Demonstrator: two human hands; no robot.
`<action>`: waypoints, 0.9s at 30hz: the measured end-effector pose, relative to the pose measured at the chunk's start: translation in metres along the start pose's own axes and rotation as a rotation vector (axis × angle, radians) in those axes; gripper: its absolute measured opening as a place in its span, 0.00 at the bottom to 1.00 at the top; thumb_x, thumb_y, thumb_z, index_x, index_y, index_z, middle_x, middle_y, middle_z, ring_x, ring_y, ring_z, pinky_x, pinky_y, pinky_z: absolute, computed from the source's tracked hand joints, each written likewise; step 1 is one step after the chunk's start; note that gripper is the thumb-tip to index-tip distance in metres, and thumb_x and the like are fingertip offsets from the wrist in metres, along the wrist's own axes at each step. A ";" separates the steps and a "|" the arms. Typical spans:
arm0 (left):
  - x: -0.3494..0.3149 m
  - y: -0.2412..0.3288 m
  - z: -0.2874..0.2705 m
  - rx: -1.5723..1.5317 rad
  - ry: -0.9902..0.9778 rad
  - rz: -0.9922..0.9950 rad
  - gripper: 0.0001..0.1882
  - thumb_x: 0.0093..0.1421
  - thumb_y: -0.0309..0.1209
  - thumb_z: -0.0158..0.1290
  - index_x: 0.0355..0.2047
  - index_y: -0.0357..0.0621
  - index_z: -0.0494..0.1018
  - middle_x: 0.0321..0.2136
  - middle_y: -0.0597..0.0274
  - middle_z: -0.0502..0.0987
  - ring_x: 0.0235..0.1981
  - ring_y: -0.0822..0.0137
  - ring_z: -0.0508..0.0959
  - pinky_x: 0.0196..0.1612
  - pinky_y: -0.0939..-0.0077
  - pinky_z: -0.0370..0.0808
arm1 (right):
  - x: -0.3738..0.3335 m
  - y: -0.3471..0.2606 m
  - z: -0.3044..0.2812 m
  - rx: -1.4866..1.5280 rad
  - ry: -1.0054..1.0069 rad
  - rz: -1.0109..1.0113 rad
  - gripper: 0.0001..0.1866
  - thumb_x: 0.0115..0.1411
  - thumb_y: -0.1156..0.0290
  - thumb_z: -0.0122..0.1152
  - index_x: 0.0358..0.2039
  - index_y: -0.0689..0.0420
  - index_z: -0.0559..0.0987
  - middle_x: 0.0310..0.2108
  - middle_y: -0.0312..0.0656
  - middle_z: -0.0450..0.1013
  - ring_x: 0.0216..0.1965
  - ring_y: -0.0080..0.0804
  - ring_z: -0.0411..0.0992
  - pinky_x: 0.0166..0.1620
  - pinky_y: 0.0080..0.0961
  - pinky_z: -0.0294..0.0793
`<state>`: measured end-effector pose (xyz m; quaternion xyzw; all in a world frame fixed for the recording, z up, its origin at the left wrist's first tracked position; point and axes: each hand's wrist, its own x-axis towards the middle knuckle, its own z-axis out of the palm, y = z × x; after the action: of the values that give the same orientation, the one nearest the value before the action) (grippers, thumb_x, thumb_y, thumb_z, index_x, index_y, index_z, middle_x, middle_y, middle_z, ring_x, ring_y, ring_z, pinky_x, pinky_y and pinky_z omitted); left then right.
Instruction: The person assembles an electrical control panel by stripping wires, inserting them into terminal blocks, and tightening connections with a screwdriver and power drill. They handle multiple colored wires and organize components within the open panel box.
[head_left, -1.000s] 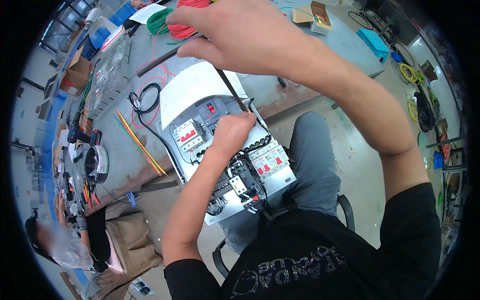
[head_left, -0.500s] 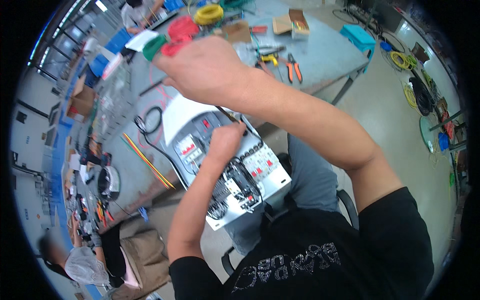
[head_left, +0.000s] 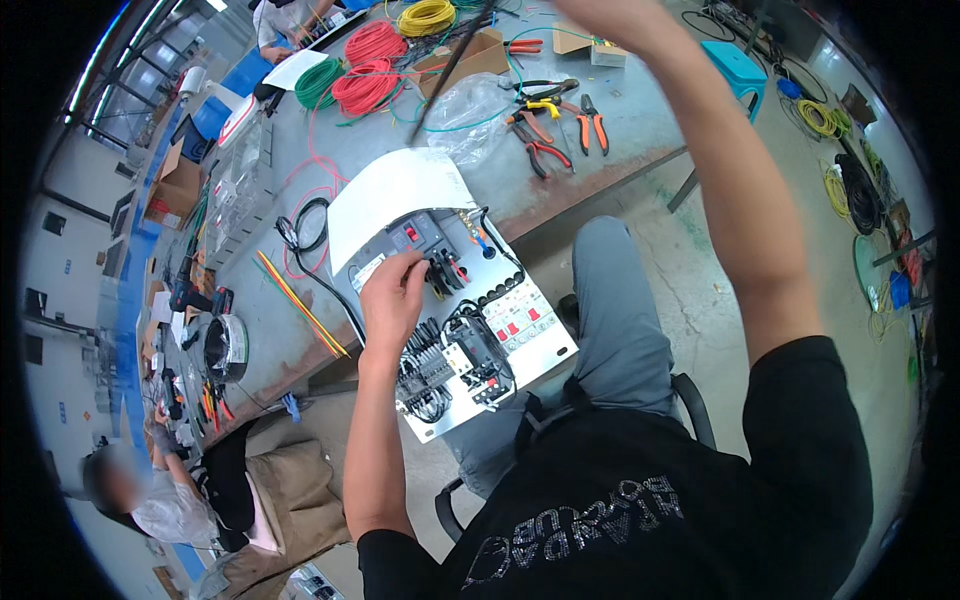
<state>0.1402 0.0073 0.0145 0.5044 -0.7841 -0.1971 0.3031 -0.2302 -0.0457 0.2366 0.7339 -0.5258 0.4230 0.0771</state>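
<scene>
**One board [head_left: 540,358] across the bench edge [head_left: 590,188], your left hand [head_left: 392,300] over it**

Your component board rests partly on your lap. Over its left half, your left fingers bunch beside black leads [head_left: 440,278]; whether they grip, I cannot tell. Your right hand [head_left: 605,15], cut off well beyond the board, hides its fingers' state (one dark strip [head_left: 450,70] slants nearby). Three red switches [head_left: 513,328] sit on the board's right part. Farther beyond it are two red coils [head_left: 368,88], one green coil [head_left: 318,82] and one yellow coil [head_left: 427,17]. A bench strip separates the board from one pair of orange-handled pliers [head_left: 585,132]; floor [head_left: 720,330] opens to its right, past your knee [head_left: 610,250].
</scene>
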 end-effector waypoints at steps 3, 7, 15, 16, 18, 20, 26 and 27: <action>-0.005 -0.002 0.014 0.066 0.034 0.156 0.08 0.63 0.29 0.62 0.41 0.40 0.82 0.36 0.53 0.83 0.38 0.51 0.82 0.45 0.62 0.78 | -0.080 0.109 -0.028 0.412 0.000 0.428 0.17 0.72 0.54 0.59 0.34 0.55 0.80 0.20 0.34 0.70 0.18 0.24 0.67 0.22 0.25 0.66; -0.008 0.011 0.022 0.057 0.023 0.178 0.08 0.61 0.27 0.64 0.39 0.36 0.81 0.39 0.53 0.84 0.41 0.54 0.82 0.47 0.64 0.78 | -0.194 0.169 -0.020 1.208 0.369 0.944 0.15 0.76 0.60 0.55 0.38 0.59 0.75 0.18 0.25 0.53 0.17 0.18 0.52 0.21 0.20 0.51; -0.017 0.015 0.016 0.027 0.079 0.090 0.07 0.61 0.26 0.63 0.38 0.37 0.81 0.39 0.53 0.84 0.42 0.52 0.82 0.49 0.64 0.77 | -0.284 0.287 0.012 1.306 0.822 1.320 0.17 0.77 0.59 0.53 0.37 0.62 0.71 0.19 0.26 0.51 0.18 0.17 0.51 0.21 0.19 0.53; -0.026 0.011 0.011 0.026 0.096 0.061 0.07 0.61 0.26 0.63 0.39 0.37 0.81 0.39 0.53 0.84 0.42 0.53 0.82 0.49 0.64 0.77 | -0.284 0.293 0.023 1.365 0.815 1.346 0.13 0.77 0.63 0.52 0.39 0.60 0.72 0.18 0.28 0.55 0.17 0.19 0.55 0.19 0.19 0.57; -0.045 0.001 -0.002 0.031 0.145 0.015 0.08 0.62 0.25 0.64 0.40 0.36 0.82 0.40 0.52 0.84 0.44 0.56 0.83 0.52 0.66 0.77 | -0.276 0.309 0.049 1.319 0.851 1.371 0.15 0.77 0.62 0.51 0.36 0.59 0.71 0.18 0.32 0.59 0.17 0.25 0.59 0.20 0.24 0.59; -0.050 -0.006 -0.005 -0.095 0.151 -0.054 0.08 0.63 0.25 0.64 0.41 0.35 0.82 0.40 0.53 0.84 0.44 0.59 0.83 0.51 0.67 0.77 | -0.291 0.356 0.057 1.275 0.844 1.343 0.16 0.78 0.62 0.48 0.33 0.57 0.69 0.17 0.39 0.64 0.18 0.34 0.66 0.23 0.32 0.66; -0.111 -0.039 -0.037 -0.228 0.299 -0.382 0.08 0.65 0.27 0.63 0.42 0.35 0.82 0.39 0.60 0.84 0.39 0.73 0.80 0.43 0.77 0.77 | -0.247 0.306 0.100 0.754 0.202 1.404 0.30 0.70 0.51 0.62 0.49 0.72 0.74 0.41 0.55 0.76 0.42 0.47 0.82 0.40 0.37 0.89; -0.118 -0.043 -0.040 -0.247 0.316 -0.419 0.09 0.66 0.27 0.63 0.42 0.35 0.82 0.39 0.61 0.83 0.39 0.74 0.80 0.43 0.78 0.77 | -0.245 0.299 0.092 0.535 0.175 1.323 0.31 0.68 0.50 0.65 0.52 0.71 0.76 0.41 0.52 0.77 0.38 0.40 0.82 0.33 0.30 0.86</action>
<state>0.2322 0.0965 -0.0155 0.6392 -0.5757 -0.2684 0.4335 -0.4522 -0.0542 -0.0927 0.2185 -0.7305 0.5529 -0.3361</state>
